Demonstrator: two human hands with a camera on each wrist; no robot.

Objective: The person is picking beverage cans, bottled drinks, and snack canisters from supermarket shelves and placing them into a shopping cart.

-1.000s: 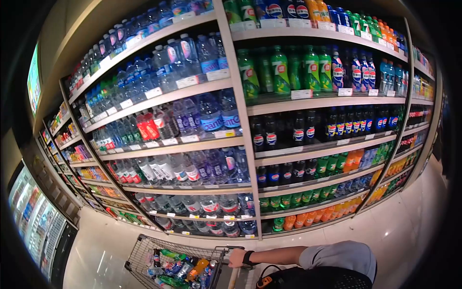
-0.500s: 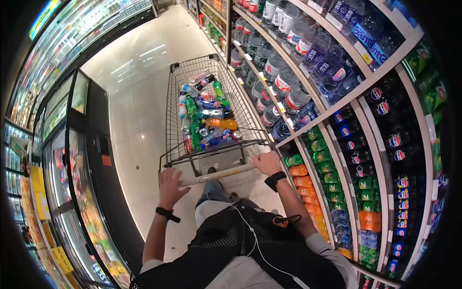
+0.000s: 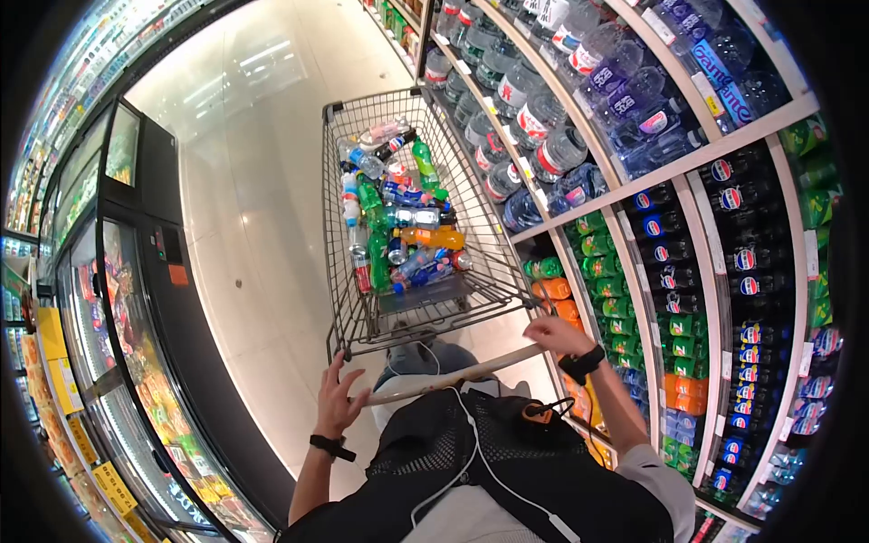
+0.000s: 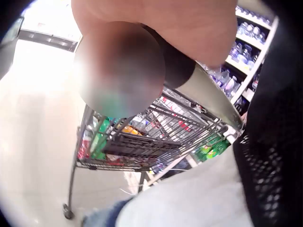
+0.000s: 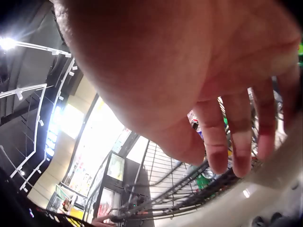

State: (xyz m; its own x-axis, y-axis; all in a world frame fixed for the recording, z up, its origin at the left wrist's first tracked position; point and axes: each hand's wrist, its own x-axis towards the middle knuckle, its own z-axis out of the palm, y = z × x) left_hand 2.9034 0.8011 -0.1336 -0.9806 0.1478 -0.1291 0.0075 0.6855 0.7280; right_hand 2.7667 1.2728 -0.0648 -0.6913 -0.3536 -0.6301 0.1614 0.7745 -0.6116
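Both hands are open right now: the left hand has its fingers spread against the left end of the cart handle, and the right hand lies flat over the right end, fingers straight, not wrapped round it. The shopping cart sits right in front of the person on the glossy floor, just beside the drink shelves. My guess is it'll feel heavy and slow to turn with that pile of bottles inside, but the wire frame is stiff and it rolls, so grab the bar near both ends. Count: one cart, one handle, two hands. The bottles are too jumbled to count, well over ten.
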